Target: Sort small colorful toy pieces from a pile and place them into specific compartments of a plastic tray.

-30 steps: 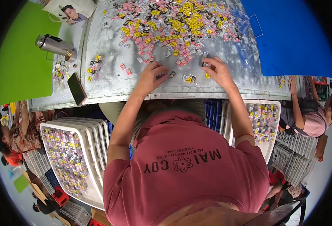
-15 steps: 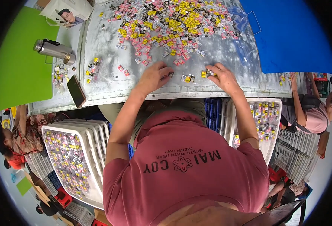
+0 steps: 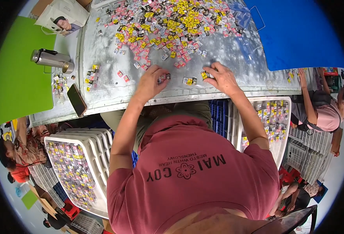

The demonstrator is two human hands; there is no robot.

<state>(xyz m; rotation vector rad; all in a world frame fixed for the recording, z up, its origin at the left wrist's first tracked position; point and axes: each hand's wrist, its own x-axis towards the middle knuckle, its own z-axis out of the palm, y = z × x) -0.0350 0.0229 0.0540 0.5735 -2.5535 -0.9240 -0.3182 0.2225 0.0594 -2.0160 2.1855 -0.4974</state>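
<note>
A big heap of small pink, yellow and black packets (image 3: pixel 168 23) covers the far part of the grey table (image 3: pixel 105 89). My left hand (image 3: pixel 151 81) rests near the table's front edge, its fingers curled on a couple of small packets (image 3: pixel 164 77). To its right, my right hand (image 3: pixel 222 78) lies palm down, its fingertips pinching a yellow packet (image 3: pixel 205 75). Two loose packets (image 3: pixel 189 80) lie between the hands.
A steel flask (image 3: pixel 50 58) and a dark phone (image 3: pixel 77 100) sit at the table's left end, beside a green sheet (image 3: pixel 16 78). A blue sheet (image 3: pixel 296 35) lies far right. White baskets of packets (image 3: pixel 72 163) (image 3: pixel 274 117) stand below. Other people sit left (image 3: pixel 19 152) and right (image 3: pixel 320 111).
My right hand has drawn back slightly from the heap's edge and closed its fingertips on a yellow packet. The left hand stays at the front edge with its fingers curled tighter.
</note>
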